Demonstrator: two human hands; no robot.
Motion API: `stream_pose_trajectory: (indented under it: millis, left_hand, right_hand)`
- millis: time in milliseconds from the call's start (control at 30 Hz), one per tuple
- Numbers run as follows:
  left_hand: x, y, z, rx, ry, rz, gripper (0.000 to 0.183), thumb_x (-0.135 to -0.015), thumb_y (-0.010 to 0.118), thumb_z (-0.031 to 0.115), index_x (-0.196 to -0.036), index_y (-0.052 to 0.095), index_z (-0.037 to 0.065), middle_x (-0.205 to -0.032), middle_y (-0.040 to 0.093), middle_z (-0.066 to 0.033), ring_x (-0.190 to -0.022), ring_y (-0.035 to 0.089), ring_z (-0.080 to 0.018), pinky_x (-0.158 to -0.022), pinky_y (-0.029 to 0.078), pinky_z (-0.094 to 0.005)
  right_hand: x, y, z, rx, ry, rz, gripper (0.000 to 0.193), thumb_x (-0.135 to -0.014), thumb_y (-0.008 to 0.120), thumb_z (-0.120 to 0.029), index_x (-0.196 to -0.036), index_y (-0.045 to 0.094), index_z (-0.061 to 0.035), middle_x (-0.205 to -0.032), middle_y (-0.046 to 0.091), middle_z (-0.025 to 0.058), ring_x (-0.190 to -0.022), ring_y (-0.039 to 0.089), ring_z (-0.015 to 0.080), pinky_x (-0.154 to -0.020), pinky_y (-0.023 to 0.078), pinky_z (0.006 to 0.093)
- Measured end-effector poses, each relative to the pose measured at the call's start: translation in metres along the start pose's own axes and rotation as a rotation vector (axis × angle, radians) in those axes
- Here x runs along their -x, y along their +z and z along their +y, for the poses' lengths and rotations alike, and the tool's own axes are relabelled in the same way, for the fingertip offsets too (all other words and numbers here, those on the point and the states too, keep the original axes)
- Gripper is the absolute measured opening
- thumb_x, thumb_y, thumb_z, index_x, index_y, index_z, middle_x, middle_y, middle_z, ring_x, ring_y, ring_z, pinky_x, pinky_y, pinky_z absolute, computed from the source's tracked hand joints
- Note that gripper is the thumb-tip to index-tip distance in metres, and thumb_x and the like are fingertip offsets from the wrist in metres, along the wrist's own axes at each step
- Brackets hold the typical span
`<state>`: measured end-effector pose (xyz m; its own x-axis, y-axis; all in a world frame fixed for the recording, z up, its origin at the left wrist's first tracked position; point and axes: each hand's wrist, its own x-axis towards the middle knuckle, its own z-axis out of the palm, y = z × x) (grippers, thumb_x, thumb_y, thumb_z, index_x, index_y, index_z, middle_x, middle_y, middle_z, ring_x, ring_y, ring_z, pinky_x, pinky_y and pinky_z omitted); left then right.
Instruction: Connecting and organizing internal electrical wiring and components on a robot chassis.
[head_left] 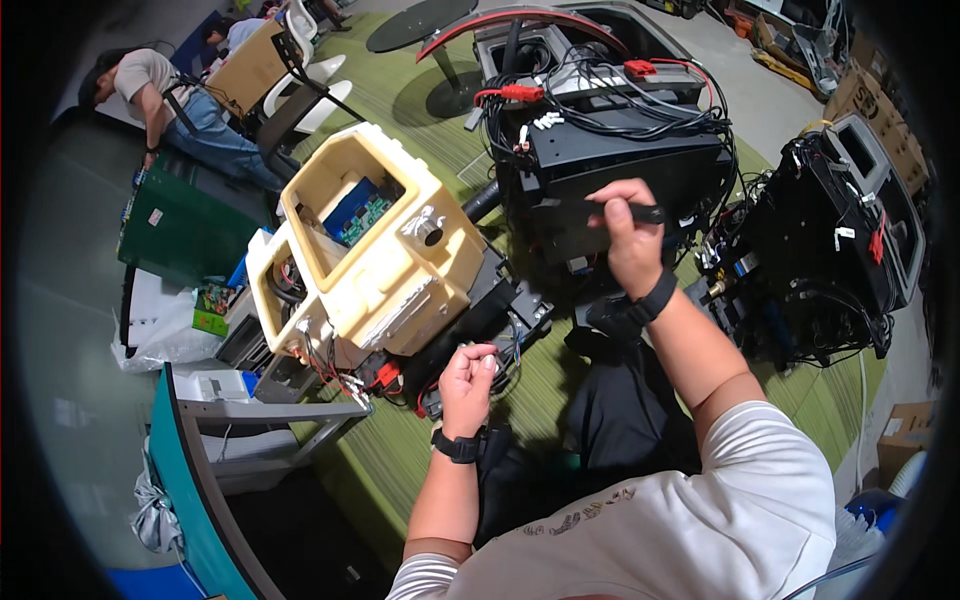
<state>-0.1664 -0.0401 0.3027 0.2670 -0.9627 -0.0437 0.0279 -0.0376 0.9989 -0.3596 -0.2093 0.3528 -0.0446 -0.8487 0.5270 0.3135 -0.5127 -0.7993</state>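
Note:
My right hand (630, 240) is raised in front of the large black machine body (625, 150), its fingers wrapped round a short black rod-like thing (648, 213); its exact kind does not show. My left hand (467, 385) is lower and nearer to me, with curled fingers and the thumb against them. Whatever it pinches, if anything, is hidden. Beside it lies the black wheeled-looking base (490, 322) under a cream plastic housing (395, 280). A red connector (387, 374) and loose wires hang at the housing's near edge.
Black cables and a red plug (522, 92) lie over the black machine body. Another wired black unit (800, 260) stands at the right. A green-topped table (185, 490) edges the left, with a grey metal frame. Farther back, a person (160, 100) bends over a green panel (185, 220).

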Motion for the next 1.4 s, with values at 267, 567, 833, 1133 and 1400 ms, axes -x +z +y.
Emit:
stream_pose_trajectory:
  millis: [267, 567, 833, 1133, 1400]
  left_hand:
    - [-0.027, 0.016, 0.055, 0.087, 0.087, -0.017, 0.016, -0.084, 0.053, 0.011, -0.097, 0.053, 0.001, -0.064, 0.048, 0.0063, -0.053, 0.037, 0.0009, -0.05, 0.029, -0.014]
    - [-0.031, 0.023, 0.116, 0.094, 0.276, 0.058, 0.025, -0.086, 0.051, 0.023, -0.096, 0.05, -0.001, -0.052, 0.04, 0.0034, -0.043, 0.033, -0.0037, -0.042, 0.029, -0.018]
    - [-0.071, 0.062, 0.182, -0.244, 0.332, -0.127, 0.024, -0.086, 0.049, 0.017, -0.104, 0.049, 0.002, -0.073, 0.047, 0.0024, -0.06, 0.042, -0.004, -0.053, 0.035, -0.0179]
    - [-0.178, 0.102, 0.161, -0.311, 0.066, -0.098, 0.02, -0.085, 0.052, 0.021, -0.102, 0.053, 0.009, -0.087, 0.056, 0.0019, -0.071, 0.046, -0.0032, -0.06, 0.037, -0.0171]
    - [-0.259, 0.119, 0.106, -0.368, -0.004, -0.135, 0.028, -0.085, 0.049, 0.018, -0.109, 0.051, 0.005, -0.092, 0.054, 0.0001, -0.083, 0.047, -0.0084, -0.07, 0.038, -0.0232]
  right_hand:
    - [-0.117, -0.029, 0.009, 0.221, -0.274, 0.145, 0.015, -0.086, 0.051, -0.018, -0.086, 0.052, -0.0033, -0.071, 0.053, 0.0011, -0.063, 0.05, 0.0082, -0.06, 0.043, 0.0218]
    - [-0.133, -0.042, 0.059, 0.326, -0.045, 0.192, 0.024, -0.085, 0.052, -0.027, -0.08, 0.052, -0.0039, -0.059, 0.053, 0.0028, -0.053, 0.052, 0.0103, -0.051, 0.042, 0.0258]
    - [-0.136, -0.037, 0.056, 0.392, -0.012, 0.102, 0.029, -0.085, 0.051, -0.031, -0.077, 0.054, -0.0034, -0.054, 0.054, 0.0064, -0.05, 0.055, 0.0163, -0.052, 0.043, 0.0299]
    - [-0.135, -0.033, 0.055, 0.332, -0.02, 0.054, 0.027, -0.085, 0.052, -0.03, -0.079, 0.053, -0.0038, -0.057, 0.057, 0.0086, -0.053, 0.059, 0.0173, -0.053, 0.045, 0.0296]
    - [-0.135, -0.035, 0.052, 0.376, 0.047, 0.051, 0.027, -0.084, 0.052, -0.03, -0.078, 0.054, -0.0032, -0.054, 0.055, 0.0071, -0.051, 0.057, 0.0171, -0.052, 0.044, 0.0294]
